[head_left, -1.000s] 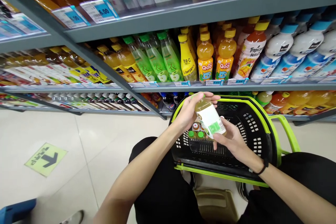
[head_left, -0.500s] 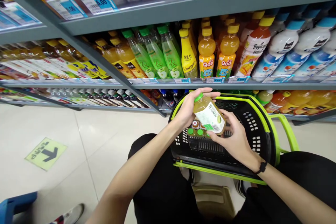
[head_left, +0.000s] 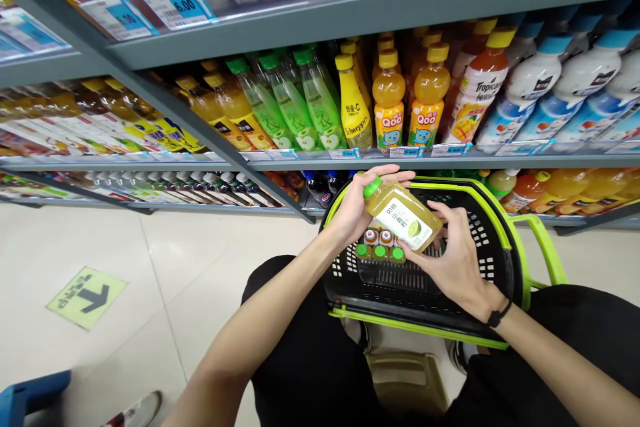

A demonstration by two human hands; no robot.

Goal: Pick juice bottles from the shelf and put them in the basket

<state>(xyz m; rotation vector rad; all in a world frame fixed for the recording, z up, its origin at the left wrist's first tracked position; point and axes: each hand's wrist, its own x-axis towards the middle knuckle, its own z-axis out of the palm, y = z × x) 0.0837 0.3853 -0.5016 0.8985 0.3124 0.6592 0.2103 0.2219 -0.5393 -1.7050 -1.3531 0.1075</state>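
Between both hands, tilted above the shopping basket, is a juice bottle (head_left: 404, 215) with a green cap and a white label showing a cut lime. My left hand (head_left: 357, 203) supports the cap end, its fingers stretched behind the bottle. At the base end my right hand (head_left: 453, 257) grips it between thumb and fingers. Beneath them stands the black basket (head_left: 400, 293) with its lime-green rim. Inside, at its left, several green-capped bottles (head_left: 380, 253) sit beside orange-and-white-capped bottles (head_left: 386, 237).
Ahead, a shelf (head_left: 320, 165) carries rows of drinks, among them green bottles (head_left: 320, 103) and Qoo bottles (head_left: 389, 107). The basket handle (head_left: 545, 247) sticks out right. A low stool (head_left: 407, 383) is below me. Another person's shoe (head_left: 143, 410) and a blue stool (head_left: 33, 393) are lower left.
The bottle has been turned about its long axis, so the label's lime side now faces me instead of the barcode side. My right-hand fingers have shifted around its base.
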